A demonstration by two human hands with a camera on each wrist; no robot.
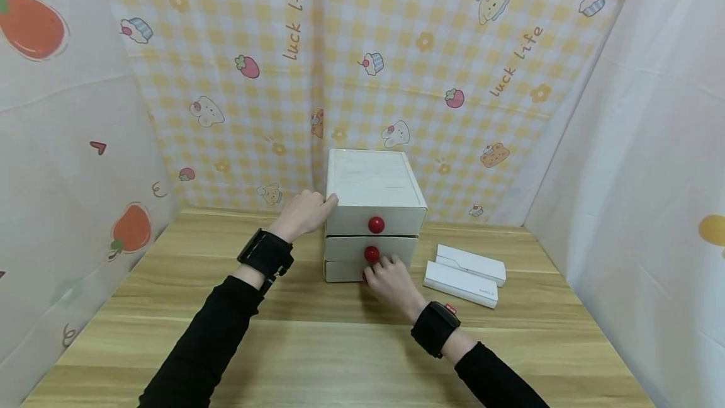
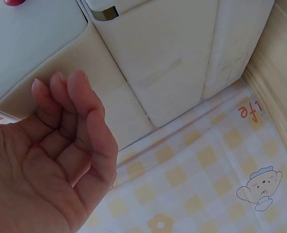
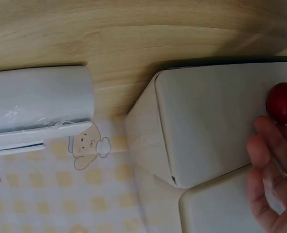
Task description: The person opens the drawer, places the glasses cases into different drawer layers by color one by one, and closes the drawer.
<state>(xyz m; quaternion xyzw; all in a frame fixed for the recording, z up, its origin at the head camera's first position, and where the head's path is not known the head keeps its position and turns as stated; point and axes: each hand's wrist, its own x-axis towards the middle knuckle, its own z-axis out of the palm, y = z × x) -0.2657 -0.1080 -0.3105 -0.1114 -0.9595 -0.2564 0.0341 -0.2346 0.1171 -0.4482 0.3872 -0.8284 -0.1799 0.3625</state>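
A small white cabinet (image 1: 374,175) with three stacked drawers stands on the table, each drawer with a round red knob. My left hand (image 1: 306,211) rests at its upper left front corner, thumb over the top edge. In the left wrist view the fingers (image 2: 80,97) bend loosely beside the white side wall. Low at the front, my right hand (image 1: 393,282) pinches the bottom drawer's red knob (image 3: 281,103), fingers on one side and the thumb partly out of view on the other. The bottom drawer (image 1: 342,271) appears flush with the ones above.
Right of the cabinet, two slim white boxes (image 1: 461,285) lie side by side on the wooden table (image 1: 317,357). A yellow checked cloth (image 1: 260,118) hangs behind the cabinet, with white cloth (image 1: 634,131) along both sides.
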